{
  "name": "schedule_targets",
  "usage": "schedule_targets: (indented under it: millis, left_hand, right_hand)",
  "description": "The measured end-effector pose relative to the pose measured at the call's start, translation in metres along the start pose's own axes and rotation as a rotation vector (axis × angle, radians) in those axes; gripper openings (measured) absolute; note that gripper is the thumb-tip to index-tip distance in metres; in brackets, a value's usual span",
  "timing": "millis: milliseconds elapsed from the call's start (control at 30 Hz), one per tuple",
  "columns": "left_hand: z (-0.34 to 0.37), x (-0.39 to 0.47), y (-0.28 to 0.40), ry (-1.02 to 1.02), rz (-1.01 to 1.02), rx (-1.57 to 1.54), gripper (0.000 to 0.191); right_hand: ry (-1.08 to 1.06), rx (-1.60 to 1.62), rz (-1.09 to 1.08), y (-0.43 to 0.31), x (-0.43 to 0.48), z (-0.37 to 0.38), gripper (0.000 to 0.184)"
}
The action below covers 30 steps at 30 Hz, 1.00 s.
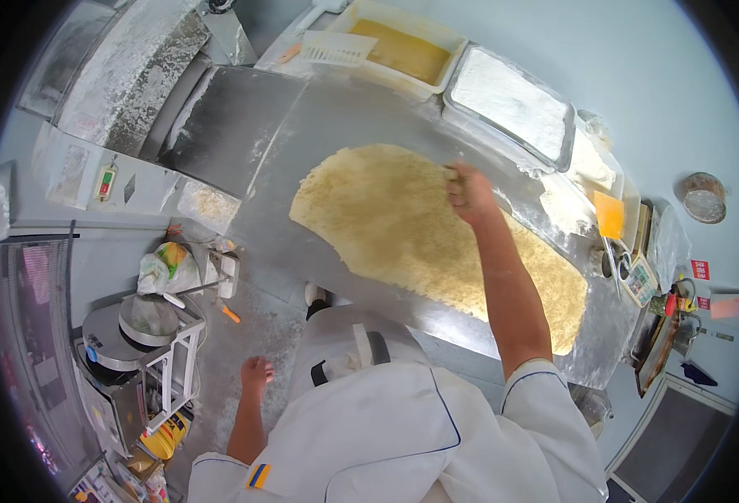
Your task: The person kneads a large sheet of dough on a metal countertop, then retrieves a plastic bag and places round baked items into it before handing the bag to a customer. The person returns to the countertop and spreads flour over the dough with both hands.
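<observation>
A large, flat sheet of dough (394, 214) lies across the grey metal worktable (369, 113). Its surface is mottled with a yellowish-brown coating. Over the sheet's far edge is my right hand (471, 192), fingers curled in and slightly blurred. Whether anything is pinched in those fingers cannot be made out. My right forearm crosses above the dough and hides part of it. My left hand (257, 373) hangs low beside my body, away from the table and above the floor. Its fingers are curled, and nothing shows in them.
Along the table's back stand a plastic tub (407, 87) of yellowish-brown paste, a slotted white scraper (338, 49) and a tray of white powder (508, 94). A floury machine (231, 119) adjoins the left. An orange-bladed spatula (609, 215) and scissors (624, 267) are at right.
</observation>
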<state>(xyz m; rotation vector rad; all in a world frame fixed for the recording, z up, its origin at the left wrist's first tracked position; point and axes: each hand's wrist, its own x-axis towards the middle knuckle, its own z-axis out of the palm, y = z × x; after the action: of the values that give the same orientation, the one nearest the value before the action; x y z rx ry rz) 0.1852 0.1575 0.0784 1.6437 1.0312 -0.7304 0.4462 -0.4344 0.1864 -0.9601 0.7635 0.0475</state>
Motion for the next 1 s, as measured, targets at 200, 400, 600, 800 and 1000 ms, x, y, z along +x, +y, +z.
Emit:
schedule_targets:
  millis: [200,400,600,800,1000]
  left_hand:
    - [-0.015,0.013,0.027,-0.044,0.116,-0.055,0.026]
    - [-0.059,0.043,0.021,-0.068,0.051,-0.118,0.027]
    - [-0.107,0.079,-0.009,-0.019,-0.028,-0.062,0.024]
    - [-0.130,0.103,0.011,-0.085,0.010,-0.014,0.019]
    - [-0.135,0.119,0.057,-0.187,0.067,-0.098,0.020]
  right_hand:
    - [-0.109,0.168,0.022,0.017,0.013,0.098,0.023]
    - [-0.096,0.027,0.000,0.014,-0.001,0.129,0.024]
    - [0.051,0.076,-0.059,0.019,-0.036,0.119,0.020]
    - [-0.005,0.004,0.012,0.063,-0.042,0.154,0.017]
    - [0.033,0.062,0.031,0.093,-0.054,0.178,0.018]
